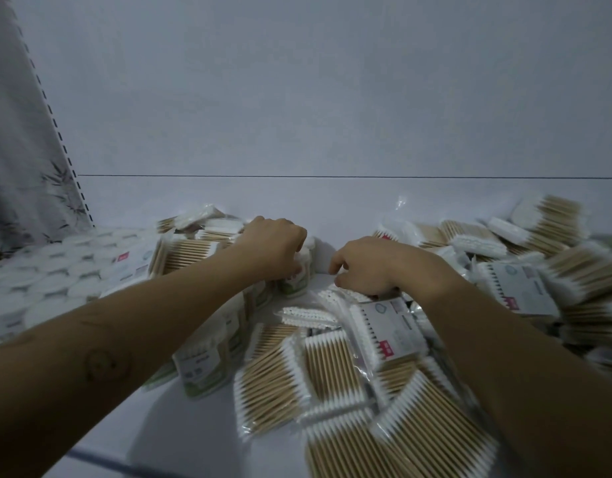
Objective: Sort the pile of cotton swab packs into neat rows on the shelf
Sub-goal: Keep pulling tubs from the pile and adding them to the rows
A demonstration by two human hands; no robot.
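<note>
Off to the left a patterned curtain hangs beside a slotted upright, and a bank of round white pads fills that end of the shelf. A plain white back panel closes it off behind.

Swab packs crowd both arms. A loose pile lies slumped across the front and middle. The packs are clear bags of wooden sticks with white tips, overlapping at all angles, some showing a white label with a red mark. A second heap rises further right, against the right forearm. More bags lie stacked behind the left wrist.

A row of green-labelled packs stands upright, running from the front towards the back panel, just beside the pile.

The left hand is at the far end of that row, its fingers curled around the last pack, which stands upright.

The right hand hovers close by over the pile, knuckles up and fingers bent down onto the bags. Whether it has actually caught hold of one, I can't tell.
</note>
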